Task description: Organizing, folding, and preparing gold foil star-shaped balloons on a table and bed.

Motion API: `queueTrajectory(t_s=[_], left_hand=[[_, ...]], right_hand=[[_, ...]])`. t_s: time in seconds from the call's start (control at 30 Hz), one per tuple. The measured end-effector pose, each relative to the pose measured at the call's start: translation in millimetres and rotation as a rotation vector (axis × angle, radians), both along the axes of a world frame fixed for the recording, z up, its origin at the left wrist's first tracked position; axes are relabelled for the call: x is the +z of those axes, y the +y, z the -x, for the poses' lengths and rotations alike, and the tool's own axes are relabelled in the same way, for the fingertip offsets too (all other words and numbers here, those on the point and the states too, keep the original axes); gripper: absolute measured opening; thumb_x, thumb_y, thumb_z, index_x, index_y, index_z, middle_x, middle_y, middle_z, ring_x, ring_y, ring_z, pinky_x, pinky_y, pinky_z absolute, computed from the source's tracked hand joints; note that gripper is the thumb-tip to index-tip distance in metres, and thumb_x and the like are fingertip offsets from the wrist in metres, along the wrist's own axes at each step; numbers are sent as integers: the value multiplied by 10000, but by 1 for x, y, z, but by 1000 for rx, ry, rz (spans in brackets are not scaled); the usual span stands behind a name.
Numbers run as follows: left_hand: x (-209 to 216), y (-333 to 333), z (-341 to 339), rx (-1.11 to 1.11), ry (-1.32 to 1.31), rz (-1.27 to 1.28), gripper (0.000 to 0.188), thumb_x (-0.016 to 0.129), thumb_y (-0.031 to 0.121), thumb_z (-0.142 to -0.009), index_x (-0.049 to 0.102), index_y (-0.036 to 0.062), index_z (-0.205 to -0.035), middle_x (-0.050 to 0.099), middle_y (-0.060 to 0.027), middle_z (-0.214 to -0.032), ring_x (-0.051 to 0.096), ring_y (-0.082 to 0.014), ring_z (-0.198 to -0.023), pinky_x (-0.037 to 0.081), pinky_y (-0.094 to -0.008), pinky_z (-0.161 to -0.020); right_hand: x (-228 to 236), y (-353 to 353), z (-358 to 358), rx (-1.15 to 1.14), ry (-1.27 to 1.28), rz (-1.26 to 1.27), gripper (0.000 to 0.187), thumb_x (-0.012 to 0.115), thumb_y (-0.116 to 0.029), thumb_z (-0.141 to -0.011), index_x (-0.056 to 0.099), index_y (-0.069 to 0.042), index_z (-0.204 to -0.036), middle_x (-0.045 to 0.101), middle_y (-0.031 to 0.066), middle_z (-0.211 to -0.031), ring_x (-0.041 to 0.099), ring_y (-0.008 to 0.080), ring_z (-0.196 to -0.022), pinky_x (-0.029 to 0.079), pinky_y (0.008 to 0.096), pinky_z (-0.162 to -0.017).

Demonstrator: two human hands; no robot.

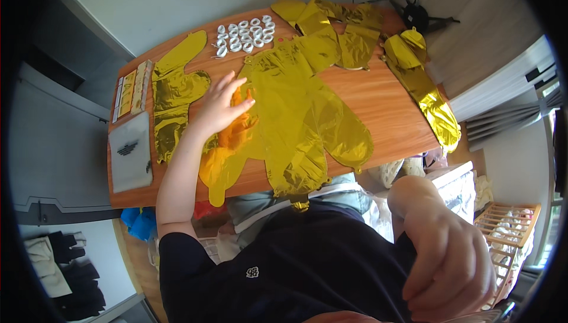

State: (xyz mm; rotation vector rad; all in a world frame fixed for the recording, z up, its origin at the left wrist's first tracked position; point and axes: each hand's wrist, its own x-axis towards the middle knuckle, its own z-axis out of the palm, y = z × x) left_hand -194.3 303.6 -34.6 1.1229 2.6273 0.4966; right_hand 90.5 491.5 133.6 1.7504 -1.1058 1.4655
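Note:
A large flat gold foil balloon [290, 98] lies spread over the middle of the table, its lower end hanging past the near edge. My left hand [222, 105] is over its left part, fingers spread and holding nothing. Beside that hand, an orange patch on the foil looks like the arm's reflection. My right hand [452, 264] is raised close to the camera at the lower right, away from the table. Its fingers curl inward, hiding whatever may be in them.
Other flat gold foil balloons lie at the left [177, 83], far right [358, 36] and right edge [420, 80]. Several small white rolls [245, 34] stand in rows at the back. A pale plastic packet [131, 154] and a printed pack [131, 92] lie left. A black stand [416, 15] is behind.

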Motion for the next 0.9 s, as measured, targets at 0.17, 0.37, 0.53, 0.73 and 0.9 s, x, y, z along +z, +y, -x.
queueTrajectory(t_s=[0.17, 0.37, 0.53, 0.73, 0.9], left_hand=[[-16, -7, -4, -128, 120, 20, 753, 585, 580, -966, 385, 155, -1555, 296, -120, -1648, 232, -299, -1539, 150, -537, -1249], [-34, 0, -3, -198, 207, 60, 830, 504, 669, -962, 351, 128, -1572, 314, -108, -1641, 202, -288, -1546, 86, -540, -1260], [-39, -1, -3, -203, 241, 33, 885, 498, 679, -958, 242, 143, -1616, 289, -94, -1653, 160, -281, -1554, 82, -543, -1259], [-38, 0, -1, -213, 115, 27, 902, 503, 662, -967, 180, 142, -1629, 264, -97, -1663, 146, -294, -1556, 73, -547, -1258], [-44, 0, 1, -219, 169, -8, 865, 528, 657, -959, 236, 180, -1618, 265, -118, -1662, 130, -303, -1561, 75, -563, -1252]], right_hand=[[-59, 7, -9, -417, -941, -185, 283, 600, -270, -1028, 615, -41, -863, 659, 148, -890, 644, 326, -794, 521, 441, -739], [-160, 61, 91, -1382, -787, -818, 251, 691, -136, -901, 659, -50, -1135, 606, 172, -1276, 569, 386, -1196, 464, 466, -1011], [-190, 91, 133, -1455, -734, -976, 427, 681, -240, -931, 615, -89, -1324, 550, 166, -1415, 509, 375, -1299, 396, 475, -1094], [-196, 91, 143, -1359, -734, -1027, 438, 702, -304, -921, 640, -116, -1312, 565, 158, -1396, 494, 354, -1329, 378, 485, -1111], [-195, 96, 147, -1325, -730, -1010, 431, 703, -296, -925, 640, -109, -1308, 557, 164, -1404, 476, 362, -1347, 372, 478, -1120]])
